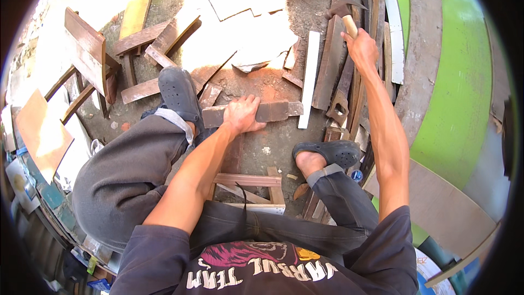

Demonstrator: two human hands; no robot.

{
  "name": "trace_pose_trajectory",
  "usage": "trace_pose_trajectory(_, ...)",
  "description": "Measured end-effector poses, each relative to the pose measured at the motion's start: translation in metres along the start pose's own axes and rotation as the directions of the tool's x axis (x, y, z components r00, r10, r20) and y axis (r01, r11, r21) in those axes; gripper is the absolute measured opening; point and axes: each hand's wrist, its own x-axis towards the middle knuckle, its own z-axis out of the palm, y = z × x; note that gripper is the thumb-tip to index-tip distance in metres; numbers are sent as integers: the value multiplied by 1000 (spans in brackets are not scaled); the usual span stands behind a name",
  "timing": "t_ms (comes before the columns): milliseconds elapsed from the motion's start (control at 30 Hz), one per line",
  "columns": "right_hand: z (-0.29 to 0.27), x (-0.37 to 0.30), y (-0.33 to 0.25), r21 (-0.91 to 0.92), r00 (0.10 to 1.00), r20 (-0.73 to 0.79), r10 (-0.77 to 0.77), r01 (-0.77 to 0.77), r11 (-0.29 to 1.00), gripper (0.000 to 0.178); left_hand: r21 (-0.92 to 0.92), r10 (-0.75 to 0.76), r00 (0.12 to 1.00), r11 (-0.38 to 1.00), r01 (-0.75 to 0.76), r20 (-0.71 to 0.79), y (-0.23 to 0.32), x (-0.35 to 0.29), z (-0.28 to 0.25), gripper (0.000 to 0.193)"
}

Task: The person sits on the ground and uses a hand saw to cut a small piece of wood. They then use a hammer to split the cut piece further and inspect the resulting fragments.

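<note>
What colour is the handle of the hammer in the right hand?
Pale, light wood, seen in the head view: hammer, right hand.
</note>
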Motion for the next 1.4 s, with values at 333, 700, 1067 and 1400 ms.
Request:
trace_pose_trajectory(333,-87,-219,-44,940,992,-123,9,114,321,11,-8,83,996,996,-83,-28,-6,-11,7,78)
trace_pose_trajectory(700,43,-300,-56,852,992,-113,58,67,520,23,-6,62,996,998,-62,-60,-8,-4,2,66)
trace_pose_trajectory(1067,9,-270,-50,515,859,447,249,-475,713,34,31,141,986,990,-138,-91,-7,10,4,62)
trace_pose_trajectory(1400,97,-281,-9,290,679,694,239,-567,771,49,28,160,985,986,-162,61,11,22,-7,62)
